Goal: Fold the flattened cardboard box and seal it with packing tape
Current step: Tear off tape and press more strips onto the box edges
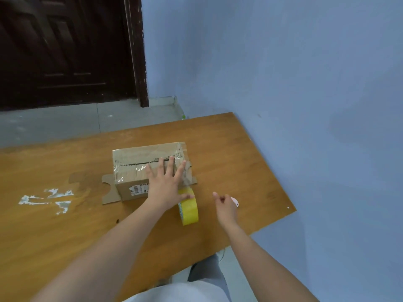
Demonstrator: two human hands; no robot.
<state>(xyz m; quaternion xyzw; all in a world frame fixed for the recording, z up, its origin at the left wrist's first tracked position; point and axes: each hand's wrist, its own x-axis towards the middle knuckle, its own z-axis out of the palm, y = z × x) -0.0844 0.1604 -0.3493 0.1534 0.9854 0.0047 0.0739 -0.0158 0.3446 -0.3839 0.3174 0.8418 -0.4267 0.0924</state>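
A folded brown cardboard box [135,168] lies on the wooden table [65,232], its top seam covered with clear tape. A loose flap sticks out at its left end and another at its right. My left hand [164,184] presses flat on the right part of the box top, fingers spread and straight. A yellow roll of packing tape [189,209] stands on edge just below that hand, by the box's near right corner. My right hand [225,203] hovers to the right of the roll, fingers loosely curled, over a small pink-white object [235,201] that it partly hides.
White tape residue [46,199] marks the table at the left. A blue wall [305,105] runs along the table's right edge. A dark door [65,51] and grey floor lie beyond the far edge. My legs show below the table's near right corner.
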